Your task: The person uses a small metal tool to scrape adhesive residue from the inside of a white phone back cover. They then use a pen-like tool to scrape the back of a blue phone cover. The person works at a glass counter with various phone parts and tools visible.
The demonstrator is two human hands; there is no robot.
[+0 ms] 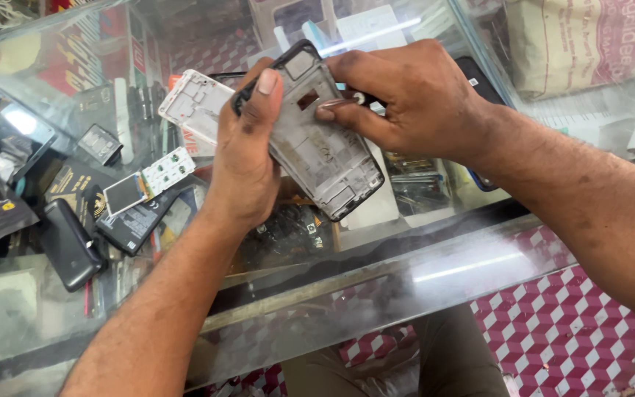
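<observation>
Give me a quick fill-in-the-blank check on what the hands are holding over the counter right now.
1. Both hands grip a grey phone ____ with a black rim.
2. The left hand presses its ____ on the frame's top edge.
3. The right hand holds it over a ____ counter.
4. A white frame lies behind the ____ hand.

Missing: frame; thumb; glass; left

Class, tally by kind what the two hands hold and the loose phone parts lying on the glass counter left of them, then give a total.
Grey phone frame held by left hand and right hand: 1
White phone frame: 1
Small circuit board with screen: 1
Black batteries: 2
Total: 5
</observation>
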